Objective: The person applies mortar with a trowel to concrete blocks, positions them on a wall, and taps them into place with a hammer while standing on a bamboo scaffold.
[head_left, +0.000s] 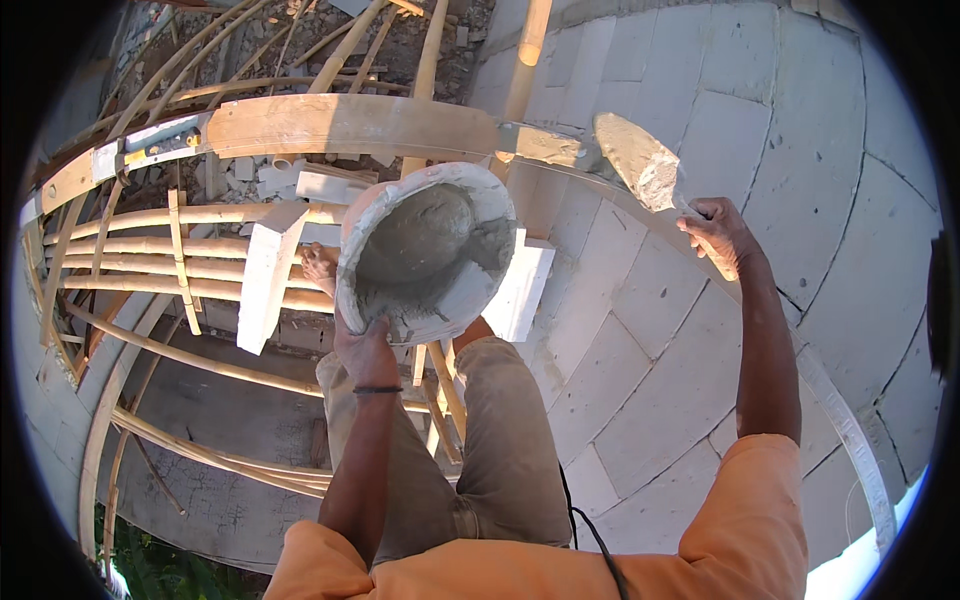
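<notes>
My left hand (365, 352) grips the near rim of a round bucket (478, 195) crusted with dried mortar. Wet grey mortar (415, 245) lies inside, tilted toward me. Out to the right, my right hand (718, 238) is closed around the handle of a trowel (655, 175). Its broad blade is coated with mortar and points up and left, over a pale strip (545, 147) at the right end of a long wooden board (350, 125). Whether the blade touches that strip I cannot tell.
A wall of large pale blocks (650, 300) fills the right side. Bamboo poles (200, 265) form a scaffold at left, with loose white blocks (265, 285) on it. My bare foot (318, 268) rests there. A yellow-and-black tool (160, 148) lies along the board's left part.
</notes>
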Demonstrator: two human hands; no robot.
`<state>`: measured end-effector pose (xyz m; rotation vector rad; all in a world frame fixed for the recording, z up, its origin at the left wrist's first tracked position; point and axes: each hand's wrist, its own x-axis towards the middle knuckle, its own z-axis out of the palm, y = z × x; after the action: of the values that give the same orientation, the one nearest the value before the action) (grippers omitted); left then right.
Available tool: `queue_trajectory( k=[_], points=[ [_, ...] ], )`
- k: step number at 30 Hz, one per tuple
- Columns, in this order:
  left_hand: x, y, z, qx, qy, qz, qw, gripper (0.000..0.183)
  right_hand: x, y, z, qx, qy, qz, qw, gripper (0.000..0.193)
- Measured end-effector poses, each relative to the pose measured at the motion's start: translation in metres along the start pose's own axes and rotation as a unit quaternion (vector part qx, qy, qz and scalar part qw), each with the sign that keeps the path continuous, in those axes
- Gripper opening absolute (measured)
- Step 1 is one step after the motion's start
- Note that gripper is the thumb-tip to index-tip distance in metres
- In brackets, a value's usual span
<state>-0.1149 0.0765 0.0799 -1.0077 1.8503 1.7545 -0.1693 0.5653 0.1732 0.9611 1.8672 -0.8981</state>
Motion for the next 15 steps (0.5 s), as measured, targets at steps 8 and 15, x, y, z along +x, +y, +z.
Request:
queue_trajectory(
  k=[8, 15],
  points=[
    [-0.013, -0.018, -0.025, -0.034, 0.062, -0.046, 0.996, 0.063, 0.087, -0.013, -0.081, -0.305, 0.002, 0.077, 0.949, 0.025],
    [0.016, -0.069, -0.015, -0.041, 0.091, -0.078, 0.992, 0.056, 0.203, 0.116, -0.042, -0.712, 0.025, -0.087, 0.696, 0.011]
  ],
)
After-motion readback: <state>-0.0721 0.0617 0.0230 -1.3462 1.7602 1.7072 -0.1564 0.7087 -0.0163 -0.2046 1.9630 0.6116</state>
